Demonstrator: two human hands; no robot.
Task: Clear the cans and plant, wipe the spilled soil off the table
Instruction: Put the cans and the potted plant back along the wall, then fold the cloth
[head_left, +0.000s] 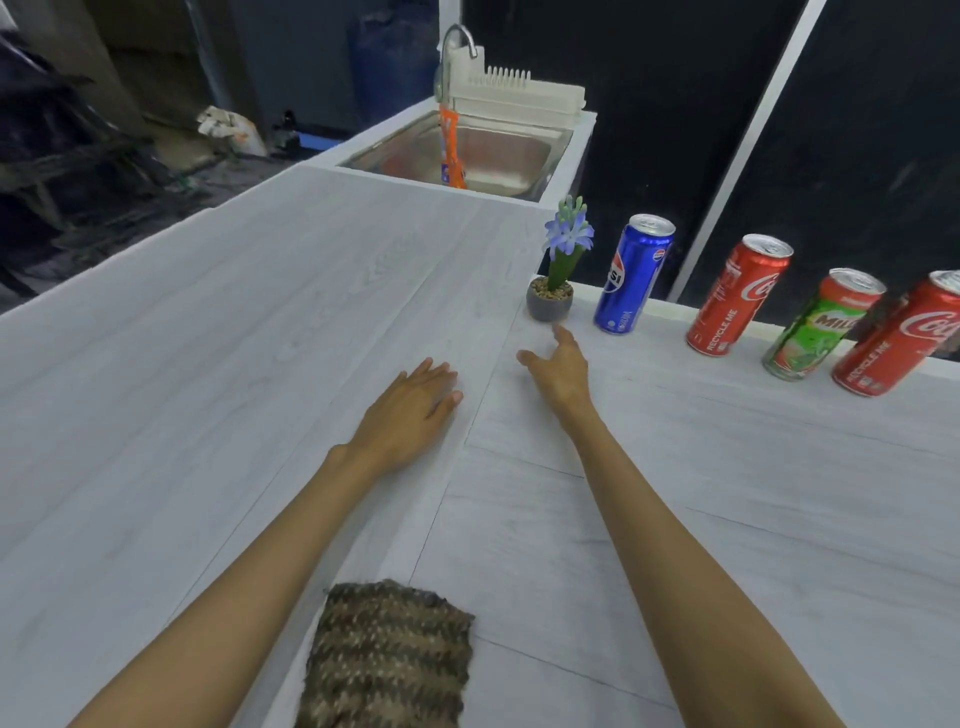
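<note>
A small grey pot with a purple-flowered plant (551, 291) stands upright at the far edge of the white table (260, 322). To its right stand a blue Pepsi can (631, 275), a red Coca-Cola can (737, 296), a green Milo can (821, 327) and a second red Coca-Cola can (898, 338). My right hand (561, 369) hovers open just in front of the pot, fingers spread, holding nothing. My left hand (410, 410) rests flat and open on the table. A brown knitted cloth (387, 660) lies near the front edge. No soil shows on the table.
A steel sink (519, 156) with a tap, a white drying rack (519, 96) and an orange item hanging into it sits beyond the table's far end. Dark panels back the cans. A dim cluttered floor lies to the left.
</note>
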